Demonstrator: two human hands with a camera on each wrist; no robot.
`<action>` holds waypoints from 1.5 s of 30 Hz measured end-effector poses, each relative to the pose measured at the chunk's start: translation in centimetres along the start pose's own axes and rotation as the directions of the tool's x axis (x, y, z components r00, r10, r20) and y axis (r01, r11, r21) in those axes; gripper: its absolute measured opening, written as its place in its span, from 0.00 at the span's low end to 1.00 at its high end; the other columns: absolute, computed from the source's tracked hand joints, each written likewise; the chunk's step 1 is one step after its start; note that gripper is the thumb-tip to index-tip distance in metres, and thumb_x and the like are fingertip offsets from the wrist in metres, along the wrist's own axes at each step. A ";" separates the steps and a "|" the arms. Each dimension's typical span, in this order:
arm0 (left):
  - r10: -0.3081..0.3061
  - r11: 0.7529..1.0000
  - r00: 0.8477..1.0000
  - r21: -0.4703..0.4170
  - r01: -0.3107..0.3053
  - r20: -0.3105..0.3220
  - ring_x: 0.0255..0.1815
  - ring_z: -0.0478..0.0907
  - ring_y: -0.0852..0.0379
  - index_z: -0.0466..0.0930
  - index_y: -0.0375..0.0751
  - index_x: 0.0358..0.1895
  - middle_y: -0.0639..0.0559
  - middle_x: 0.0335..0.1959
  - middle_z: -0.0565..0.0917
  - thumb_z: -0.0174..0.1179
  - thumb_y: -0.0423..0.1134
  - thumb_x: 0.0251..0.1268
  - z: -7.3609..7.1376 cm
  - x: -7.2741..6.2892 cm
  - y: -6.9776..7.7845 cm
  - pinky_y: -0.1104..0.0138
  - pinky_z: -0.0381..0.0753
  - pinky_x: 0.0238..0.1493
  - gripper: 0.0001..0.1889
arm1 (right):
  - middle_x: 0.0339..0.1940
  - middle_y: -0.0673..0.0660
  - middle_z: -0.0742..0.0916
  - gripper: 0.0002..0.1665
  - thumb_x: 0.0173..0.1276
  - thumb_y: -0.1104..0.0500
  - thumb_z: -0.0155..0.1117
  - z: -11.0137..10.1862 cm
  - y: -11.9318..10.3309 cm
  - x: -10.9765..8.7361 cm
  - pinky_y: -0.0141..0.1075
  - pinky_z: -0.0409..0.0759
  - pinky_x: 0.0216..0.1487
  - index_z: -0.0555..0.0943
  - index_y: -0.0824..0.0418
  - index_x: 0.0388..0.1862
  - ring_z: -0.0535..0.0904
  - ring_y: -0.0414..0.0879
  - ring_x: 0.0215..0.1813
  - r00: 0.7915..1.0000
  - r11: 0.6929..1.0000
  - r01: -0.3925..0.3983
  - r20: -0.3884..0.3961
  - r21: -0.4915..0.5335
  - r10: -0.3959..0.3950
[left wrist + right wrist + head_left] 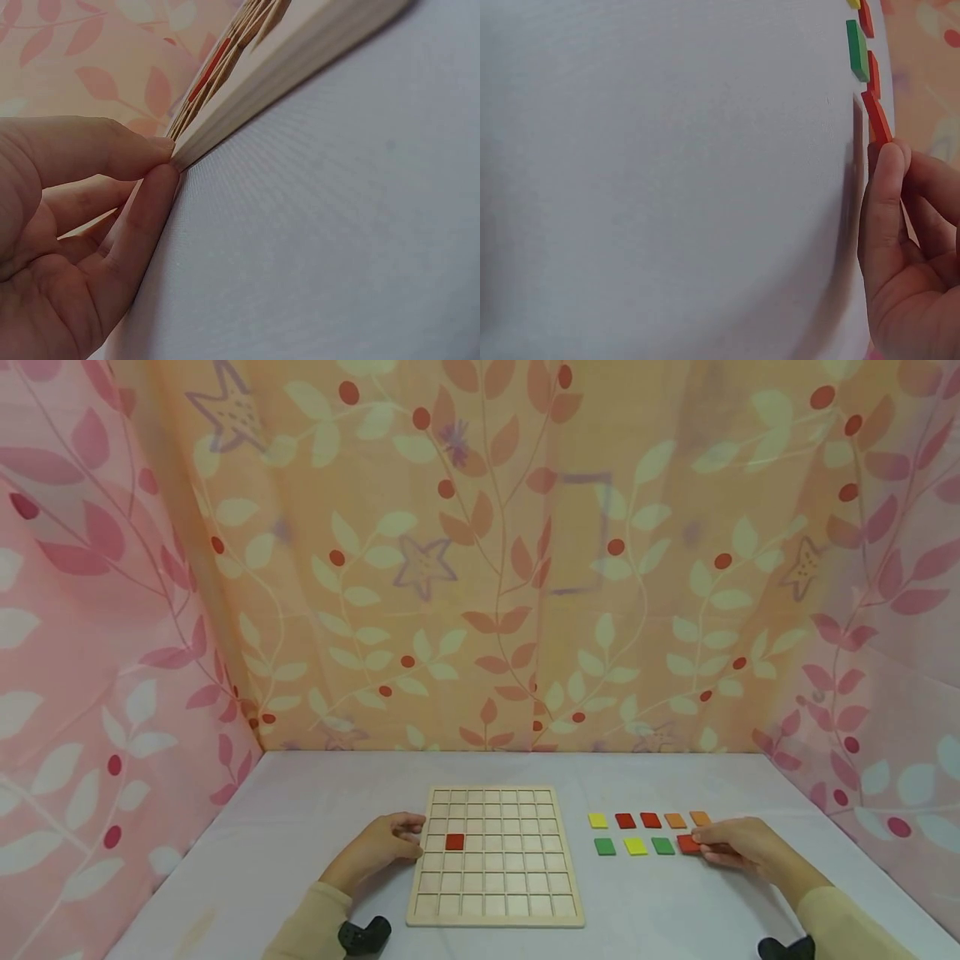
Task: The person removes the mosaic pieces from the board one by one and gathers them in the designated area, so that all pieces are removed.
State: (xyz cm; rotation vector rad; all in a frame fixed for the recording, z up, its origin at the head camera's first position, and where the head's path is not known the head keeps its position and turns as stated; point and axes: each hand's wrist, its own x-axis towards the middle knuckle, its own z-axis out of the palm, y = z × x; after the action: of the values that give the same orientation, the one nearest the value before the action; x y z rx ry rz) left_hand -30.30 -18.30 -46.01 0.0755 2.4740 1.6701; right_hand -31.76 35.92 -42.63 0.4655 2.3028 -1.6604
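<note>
A pale wooden grid board (pixel 495 860) lies on the table, with one red tile (pixel 454 842) in a cell of its left part. My left hand (pixel 382 847) holds the board's left edge; in the left wrist view its thumb and a finger meet at that edge. Over on the right, my right hand (pixel 750 852) pinches an orange-red square tile (pixel 877 116) between thumb and fingers. The right wrist view shows this tile tilted, raised off the cloth at the end of the front row. A green tile (pixel 857 51) is the nearest one in that row.
Right of the board lie two rows of tiles. Behind are a yellow tile (pixel 597 821), two red ones and two orange tiles (pixel 676 820); in front, two green tiles and a yellow tile (pixel 635 847). Leaf-patterned curtains (pixel 495 568) enclose the white tablecloth (pixel 337 777).
</note>
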 end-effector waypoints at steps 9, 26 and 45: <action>-0.020 1.000 1.000 0.017 0.020 -0.023 0.40 0.76 0.56 0.76 0.28 0.60 0.41 0.50 0.81 0.68 0.25 0.48 0.0 -0.2 0.1 0.67 0.83 0.39 0.30 | 0.25 0.50 0.87 0.14 0.65 0.63 0.69 -0.2 0.4 0.3 0.31 0.86 0.37 0.83 0.73 0.43 0.84 0.39 0.27 1.000 1.000 0.006 0.009 0.030 -0.007; -0.005 1.000 1.000 0.010 0.005 -0.004 0.40 0.76 0.56 0.75 0.27 0.61 0.40 0.51 0.80 0.67 0.25 0.49 -0.2 -0.2 -0.1 0.67 0.83 0.39 0.30 | 0.22 0.49 0.86 0.23 0.67 0.57 0.67 0.5 -1.3 -0.6 0.30 0.82 0.30 0.81 0.77 0.48 0.81 0.41 0.24 0.986 0.969 0.083 -0.122 -0.231 -0.113; -0.012 1.000 0.999 0.023 0.013 -0.043 0.41 0.76 0.55 0.76 0.28 0.60 0.41 0.51 0.80 0.67 0.24 0.48 0.1 -0.2 0.3 0.67 0.83 0.38 0.30 | 0.29 0.56 0.89 0.17 0.64 0.64 0.68 11.7 -4.7 -1.4 0.31 0.85 0.30 0.83 0.75 0.48 0.83 0.40 0.27 0.974 0.967 0.220 -0.028 -0.130 -0.226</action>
State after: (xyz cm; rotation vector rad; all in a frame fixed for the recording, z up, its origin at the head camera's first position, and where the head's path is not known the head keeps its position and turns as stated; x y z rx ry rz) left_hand -30.08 -18.14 -45.77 0.0267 2.5198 1.6559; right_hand -32.07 23.29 -41.63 0.2224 2.5537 -1.6000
